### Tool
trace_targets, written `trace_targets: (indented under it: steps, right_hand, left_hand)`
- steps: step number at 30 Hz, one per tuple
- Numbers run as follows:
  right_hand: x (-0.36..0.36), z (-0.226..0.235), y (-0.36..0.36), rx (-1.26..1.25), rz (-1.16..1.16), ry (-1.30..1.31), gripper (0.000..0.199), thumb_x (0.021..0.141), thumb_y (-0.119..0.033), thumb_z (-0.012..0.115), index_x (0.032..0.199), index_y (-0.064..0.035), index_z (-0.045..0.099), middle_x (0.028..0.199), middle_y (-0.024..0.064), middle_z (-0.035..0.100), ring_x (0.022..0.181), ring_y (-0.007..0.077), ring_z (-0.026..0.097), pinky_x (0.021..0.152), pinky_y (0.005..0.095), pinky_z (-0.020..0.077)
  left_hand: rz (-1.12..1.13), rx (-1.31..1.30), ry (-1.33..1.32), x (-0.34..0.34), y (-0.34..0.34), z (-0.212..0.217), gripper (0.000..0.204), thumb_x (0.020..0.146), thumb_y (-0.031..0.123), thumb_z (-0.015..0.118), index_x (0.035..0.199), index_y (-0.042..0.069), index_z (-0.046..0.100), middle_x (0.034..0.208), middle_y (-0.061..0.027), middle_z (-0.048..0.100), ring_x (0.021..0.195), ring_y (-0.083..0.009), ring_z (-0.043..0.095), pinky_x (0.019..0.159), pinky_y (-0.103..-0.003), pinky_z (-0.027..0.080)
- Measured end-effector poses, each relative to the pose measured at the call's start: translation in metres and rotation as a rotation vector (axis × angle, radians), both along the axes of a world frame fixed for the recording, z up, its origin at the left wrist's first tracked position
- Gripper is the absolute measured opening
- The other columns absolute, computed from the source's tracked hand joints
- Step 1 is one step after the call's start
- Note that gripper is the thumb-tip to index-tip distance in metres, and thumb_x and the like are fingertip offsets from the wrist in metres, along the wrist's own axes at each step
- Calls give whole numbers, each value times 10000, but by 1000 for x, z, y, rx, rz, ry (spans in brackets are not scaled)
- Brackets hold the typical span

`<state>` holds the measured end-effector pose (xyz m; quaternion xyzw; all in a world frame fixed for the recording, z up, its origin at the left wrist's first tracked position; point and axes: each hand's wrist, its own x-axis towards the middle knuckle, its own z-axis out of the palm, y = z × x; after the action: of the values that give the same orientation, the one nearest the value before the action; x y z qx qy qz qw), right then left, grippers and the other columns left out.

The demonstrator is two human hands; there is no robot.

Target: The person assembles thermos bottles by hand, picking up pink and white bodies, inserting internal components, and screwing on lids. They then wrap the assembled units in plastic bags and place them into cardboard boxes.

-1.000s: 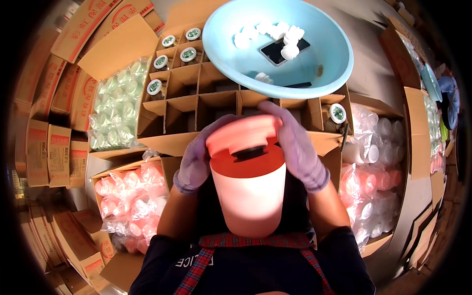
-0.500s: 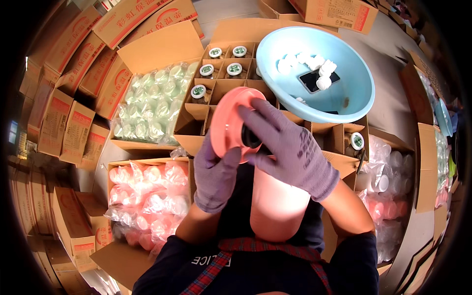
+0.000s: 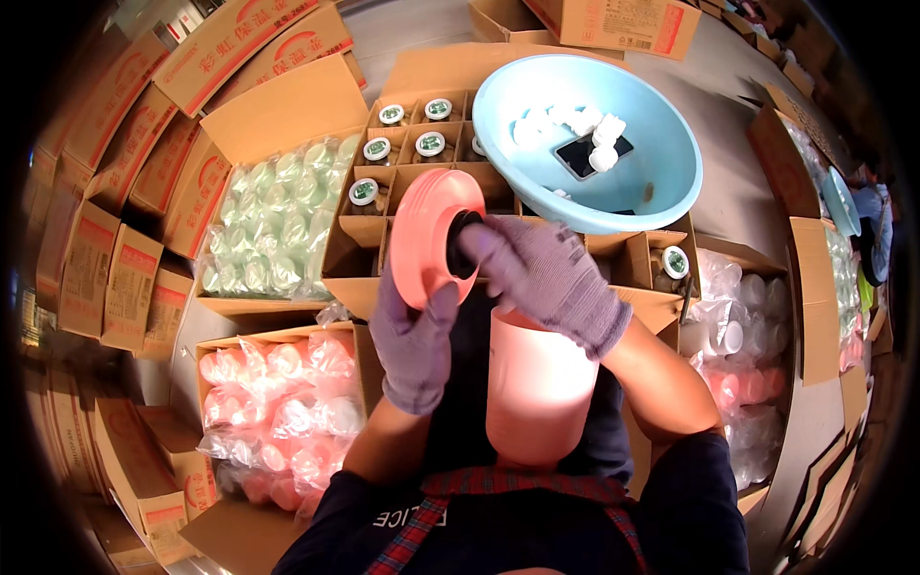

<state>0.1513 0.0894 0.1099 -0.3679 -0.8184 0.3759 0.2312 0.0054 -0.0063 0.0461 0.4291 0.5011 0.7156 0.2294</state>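
Note:
My left hand (image 3: 412, 345), in a grey-purple knit glove, grips a round pink plastic piece (image 3: 414, 235) with a stepped rim, held tilted on edge above my lap. A black ring (image 3: 462, 254) is set in the middle of its right face. My right hand (image 3: 556, 280), gloved alike, is closed with its fingers at that ring; the fingertips are partly hidden. Below the right wrist a pink cylindrical body (image 3: 539, 398), like that of a vacuum flask, stands in my lap, its upper end partly covered by the hand.
Ahead is a divided carton (image 3: 379, 228) with several glass-like vessels under white-and-green tops. A light-blue basin (image 3: 671, 182) on it holds white caps (image 3: 604, 156) and a dark phone-like slab (image 3: 575, 158). Boxes of bagged green cups (image 3: 278, 225) and bagged pink parts (image 3: 287, 402) stand left; stacked cartons (image 3: 139, 115) lie beyond.
The right hand has drawn from across the pink piece's face to its black ring, its fingers now more curled. The pink piece has turned slightly, showing more of the ring. The view has shifted slightly.

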Motion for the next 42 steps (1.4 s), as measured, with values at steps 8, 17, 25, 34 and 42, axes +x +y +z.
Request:
trace_targets:
  steps: [8, 17, 25, 34, 42]
  right_hand:
    - [79, -34, -25, 81, -238, 199, 394, 929, -120, 682, 1271, 60, 606, 862, 154, 711, 715, 195, 699, 681, 313, 551]
    - [161, -71, -96, -120, -532, 378, 398, 949, -96, 642, 1304, 78, 595, 1073, 171, 732, 965, 215, 710, 897, 321, 547]
    - [159, -87, -143, -12, -156, 248, 420, 893, -181, 710, 1246, 34, 640, 1211, 221, 671, 1134, 367, 664, 982, 400, 517]
    - [141, -121, -192, -521, -286, 882, 1087, 776, -387, 865, 1559, 45, 248, 1514, 204, 428, 1406, 296, 434, 1190, 404, 314]
    - [146, -29, -78, 767, -349, 308, 846, 618, -222, 876, 1366, -34, 528, 1304, 239, 535, 1168, 439, 558, 991, 500, 472]
  left_hand:
    - [-219, -254, -595, -168, 125, -112, 410, 971, 216, 702, 1310, 38, 555, 1242, -130, 654, 1103, -259, 670, 839, -432, 621]
    - [113, -493, -105, -195, 112, -132, 531, 921, 184, 741, 1373, 7, 525, 1243, -178, 642, 1107, -321, 663, 834, -385, 574]
    - [-540, -22, 1167, 2, 6, 21, 582, 775, 302, 816, 1231, -12, 634, 1200, -174, 622, 1136, -309, 587, 971, -386, 464]
    - [-63, -142, 268, -13, -54, 26, 340, 985, 315, 669, 861, 2, 620, 757, 11, 600, 691, -64, 498, 625, -229, 406]
    - [234, -284, 186, -109, -68, 27, 501, 1118, 357, 349, 1238, -45, 622, 1084, -129, 722, 889, -195, 706, 795, -330, 574]
